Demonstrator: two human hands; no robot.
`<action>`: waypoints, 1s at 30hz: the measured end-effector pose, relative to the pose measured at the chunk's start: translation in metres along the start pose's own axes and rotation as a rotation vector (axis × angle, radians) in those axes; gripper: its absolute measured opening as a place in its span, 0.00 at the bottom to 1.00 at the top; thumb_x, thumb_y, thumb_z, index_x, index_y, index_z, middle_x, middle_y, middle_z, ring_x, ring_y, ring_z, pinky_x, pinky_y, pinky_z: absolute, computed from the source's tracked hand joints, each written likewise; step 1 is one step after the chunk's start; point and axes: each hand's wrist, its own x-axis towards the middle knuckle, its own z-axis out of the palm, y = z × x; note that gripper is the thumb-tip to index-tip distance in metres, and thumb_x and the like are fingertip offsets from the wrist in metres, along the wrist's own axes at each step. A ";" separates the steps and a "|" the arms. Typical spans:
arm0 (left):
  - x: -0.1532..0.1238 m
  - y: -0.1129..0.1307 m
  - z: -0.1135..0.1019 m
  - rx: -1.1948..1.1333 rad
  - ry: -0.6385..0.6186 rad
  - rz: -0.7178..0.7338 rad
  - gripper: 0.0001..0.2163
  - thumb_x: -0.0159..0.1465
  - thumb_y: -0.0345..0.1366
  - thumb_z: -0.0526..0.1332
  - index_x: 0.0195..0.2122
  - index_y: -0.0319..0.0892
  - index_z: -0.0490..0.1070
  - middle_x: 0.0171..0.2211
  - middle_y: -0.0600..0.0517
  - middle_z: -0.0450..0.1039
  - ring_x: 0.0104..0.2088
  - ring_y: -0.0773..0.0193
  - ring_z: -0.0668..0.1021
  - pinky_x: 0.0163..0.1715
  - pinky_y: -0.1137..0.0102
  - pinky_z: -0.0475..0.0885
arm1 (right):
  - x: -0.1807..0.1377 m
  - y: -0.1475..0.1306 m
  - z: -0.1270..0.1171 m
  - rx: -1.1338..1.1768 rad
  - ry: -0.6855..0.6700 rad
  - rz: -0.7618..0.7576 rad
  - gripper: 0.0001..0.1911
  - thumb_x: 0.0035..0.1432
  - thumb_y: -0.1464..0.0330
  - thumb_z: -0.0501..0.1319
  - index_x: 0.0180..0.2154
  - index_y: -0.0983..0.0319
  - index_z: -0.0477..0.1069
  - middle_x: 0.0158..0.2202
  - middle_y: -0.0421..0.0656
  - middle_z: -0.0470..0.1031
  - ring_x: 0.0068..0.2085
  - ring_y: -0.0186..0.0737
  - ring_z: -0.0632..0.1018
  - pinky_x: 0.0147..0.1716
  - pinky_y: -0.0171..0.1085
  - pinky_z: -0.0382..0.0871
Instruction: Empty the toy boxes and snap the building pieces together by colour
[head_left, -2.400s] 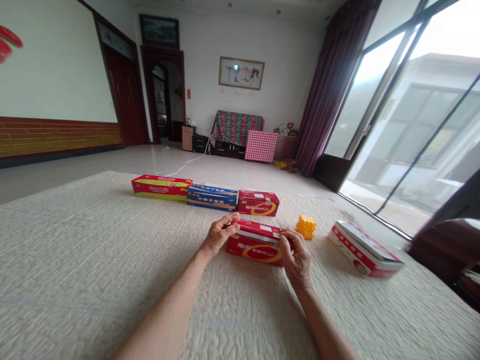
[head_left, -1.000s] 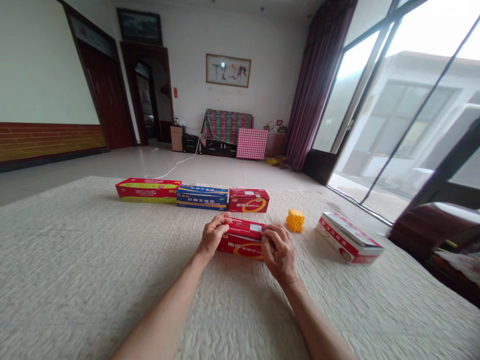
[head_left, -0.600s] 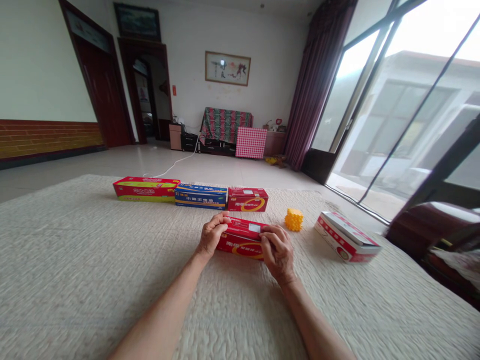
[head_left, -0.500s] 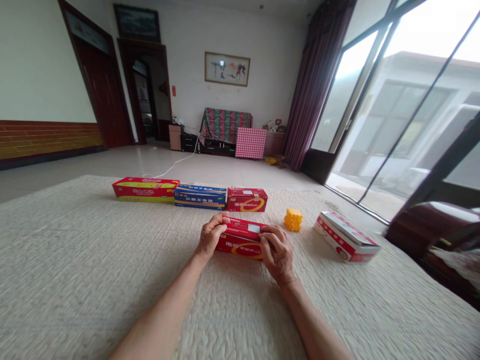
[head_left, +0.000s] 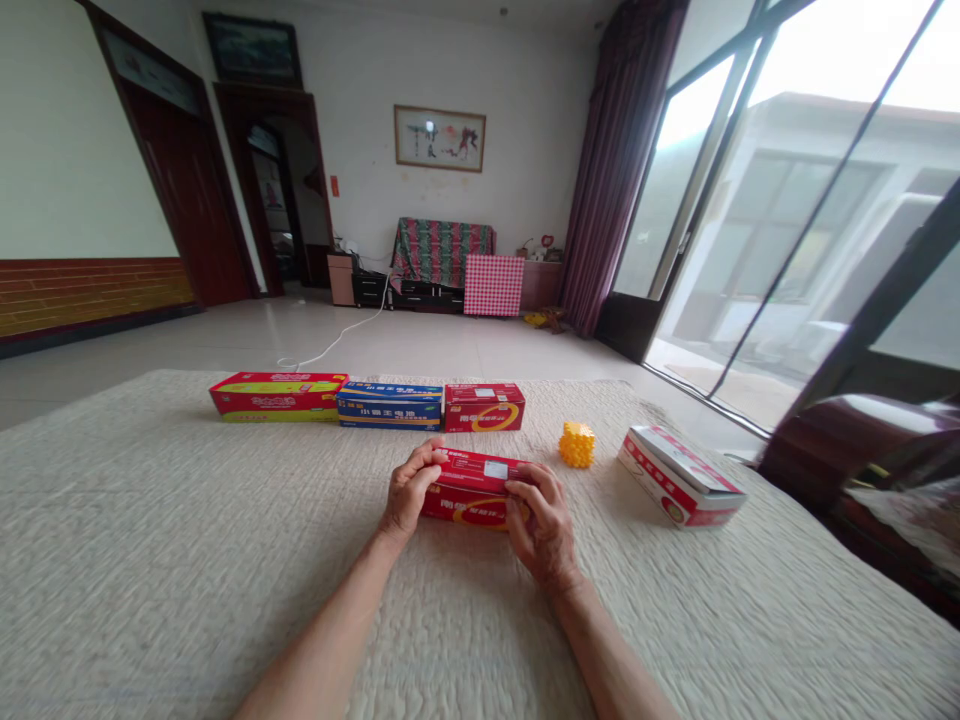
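Between my hands a red box [head_left: 469, 492] with white lettering and a yellow ring lies lengthwise on the quilted cover. My left hand [head_left: 411, 487] grips its left end, thumb and fingers at the top edge. At the right end my right hand [head_left: 546, 525] is closed round the corner, fingers over the top. Just behind stands a row of boxes: a red and yellow-green box [head_left: 277, 398], a blue box [head_left: 390, 406] with white lettering, and another red box [head_left: 484, 408]. A yellow bumpy cube [head_left: 577, 445] sits to the right of the held box.
A white and red box [head_left: 679, 478] lies at an angle on the right of the quilted cover [head_left: 187, 560]. Dark red furniture [head_left: 817, 465] stands beyond the right edge. A white cord [head_left: 337, 340] runs across the floor behind the boxes.
The whole view has shifted slightly, so things appear a little further left and lower. Both hands keep their hold on the red box, which stays on the cover.
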 end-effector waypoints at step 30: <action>-0.009 0.008 0.008 0.348 -0.034 0.185 0.12 0.61 0.34 0.54 0.40 0.48 0.77 0.57 0.52 0.68 0.63 0.55 0.63 0.64 0.57 0.53 | 0.050 -0.026 -0.014 -0.327 -0.458 0.337 0.06 0.59 0.67 0.58 0.39 0.58 0.69 0.53 0.53 0.70 0.53 0.58 0.70 0.45 0.55 0.68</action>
